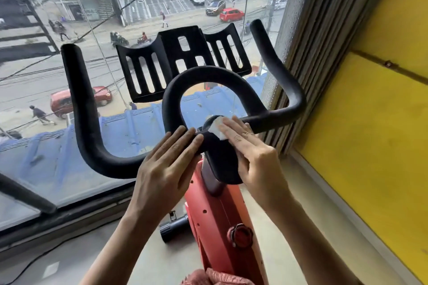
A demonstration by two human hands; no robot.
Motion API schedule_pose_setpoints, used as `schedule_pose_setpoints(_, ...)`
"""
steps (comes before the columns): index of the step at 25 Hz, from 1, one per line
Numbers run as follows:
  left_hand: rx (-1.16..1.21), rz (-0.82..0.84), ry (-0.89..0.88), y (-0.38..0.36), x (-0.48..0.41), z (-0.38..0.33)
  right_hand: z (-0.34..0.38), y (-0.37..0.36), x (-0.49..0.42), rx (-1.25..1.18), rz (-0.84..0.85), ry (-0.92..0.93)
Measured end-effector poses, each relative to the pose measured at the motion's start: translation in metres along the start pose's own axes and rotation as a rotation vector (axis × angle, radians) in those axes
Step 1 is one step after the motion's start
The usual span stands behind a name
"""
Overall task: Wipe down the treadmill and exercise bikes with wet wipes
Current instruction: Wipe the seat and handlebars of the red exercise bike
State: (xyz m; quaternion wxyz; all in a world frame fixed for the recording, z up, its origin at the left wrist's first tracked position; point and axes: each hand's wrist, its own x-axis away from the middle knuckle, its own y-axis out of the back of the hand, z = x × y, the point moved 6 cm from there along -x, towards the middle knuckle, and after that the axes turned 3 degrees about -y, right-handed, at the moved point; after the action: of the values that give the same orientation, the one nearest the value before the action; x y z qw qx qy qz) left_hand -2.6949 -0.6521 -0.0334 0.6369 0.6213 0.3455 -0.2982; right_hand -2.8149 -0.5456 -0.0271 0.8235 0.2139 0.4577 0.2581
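Wipe (217,127) flat beneath right grip (253,157), on handlebar (89,127).

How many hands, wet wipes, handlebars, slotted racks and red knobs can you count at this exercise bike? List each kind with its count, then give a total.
Hands: 2 (left hand, right hand)
Wet wipe: 1
Handlebar: 1
Slotted rack: 1
Red knob: 1
Total: 6

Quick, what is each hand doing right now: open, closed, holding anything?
Left hand: open, fingers flat on the handlebar.
Right hand: open, flat fingers pressing the wet wipe onto the handlebar.
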Motion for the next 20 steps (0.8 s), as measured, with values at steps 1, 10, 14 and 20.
schedule_pose_setpoints(1,0.000,0.001,0.004,-0.001,0.000,0.000,-0.013,0.008,0.001,0.043,-0.010,-0.020)
schedule_pose_setpoints(10,0.021,-0.026,0.060,0.000,0.000,-0.002,0.002,0.014,0.017,0.116,-0.064,-0.062)
schedule_pose_setpoints(14,0.026,-0.032,0.075,-0.001,-0.001,-0.001,0.023,-0.002,0.055,0.324,0.066,-0.022)
schedule_pose_setpoints(20,0.034,-0.036,0.084,0.000,0.000,-0.001,0.004,0.031,0.051,0.233,-0.025,-0.120)
